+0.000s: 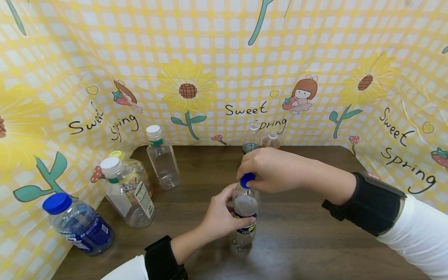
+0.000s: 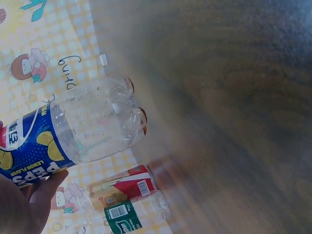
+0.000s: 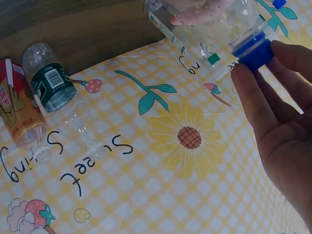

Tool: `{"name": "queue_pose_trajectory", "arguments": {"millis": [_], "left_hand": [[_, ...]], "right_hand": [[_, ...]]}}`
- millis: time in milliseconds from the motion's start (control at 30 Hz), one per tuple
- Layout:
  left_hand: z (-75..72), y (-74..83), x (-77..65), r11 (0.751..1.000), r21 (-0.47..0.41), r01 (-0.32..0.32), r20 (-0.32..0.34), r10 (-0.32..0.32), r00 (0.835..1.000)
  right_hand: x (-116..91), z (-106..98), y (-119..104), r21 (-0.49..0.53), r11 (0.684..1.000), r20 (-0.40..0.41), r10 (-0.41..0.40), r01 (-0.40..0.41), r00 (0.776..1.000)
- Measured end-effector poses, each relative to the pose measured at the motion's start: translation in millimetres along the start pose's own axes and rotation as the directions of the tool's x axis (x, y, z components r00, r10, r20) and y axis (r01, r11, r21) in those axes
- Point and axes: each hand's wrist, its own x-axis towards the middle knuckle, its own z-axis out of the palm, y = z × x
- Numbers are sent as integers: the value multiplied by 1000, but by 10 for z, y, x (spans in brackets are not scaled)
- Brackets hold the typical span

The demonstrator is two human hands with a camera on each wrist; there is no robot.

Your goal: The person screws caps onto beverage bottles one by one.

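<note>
Brown table [image 1: 315,233] | bottle [image 1: 245,204] upright, mid-table | left hand [image 1: 217,217] grips its body, right hand [image 1: 278,169] pinches blue cap [image 1: 247,180] | advised: squeeze gently so thin plastic won't buckle, turn squarely

The brown table [image 1: 304,245] carries four capped bottles [image 1: 131,206] at left, two bottles [image 1: 251,147] behind; the lemon-labelled bottle [image 1: 245,204] perhaps touches it.

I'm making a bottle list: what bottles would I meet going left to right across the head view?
Wide blue-capped bottle, nearer white-capped bottle, farther white-capped bottle, held Pepsi bottle, rightmost back bottle.
</note>
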Motion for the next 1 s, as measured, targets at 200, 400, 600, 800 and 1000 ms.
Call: {"name": "queue_pose_trajectory", "arguments": {"millis": [200, 400, 600, 800, 1000], "left_hand": [[-3, -4, -2, 1000, -1, -6, -1, 6, 1000], [-14, -2, -22, 1000, 6, 2, 12, -2, 1000], [-25, -14, -27, 1000, 8, 0, 15, 0, 1000], [-19, -3, -17, 1000, 5, 9, 18, -9, 1000], [-18, -7, -15, 1000, 10, 16, 13, -16, 1000]], "right_hand": [[13, 46, -22, -102, 992, -18, 68, -70, 997], [-2, 32, -35, -105, 993, -27, 49, -52, 998], [-10, 16, -17, 11, 999, -13, -41, 41, 999], [-16, 53, -19, -48, 999, -37, -20, 19, 999], [-6, 74, -52, -102, 994, 5, 24, -23, 1000]]}}
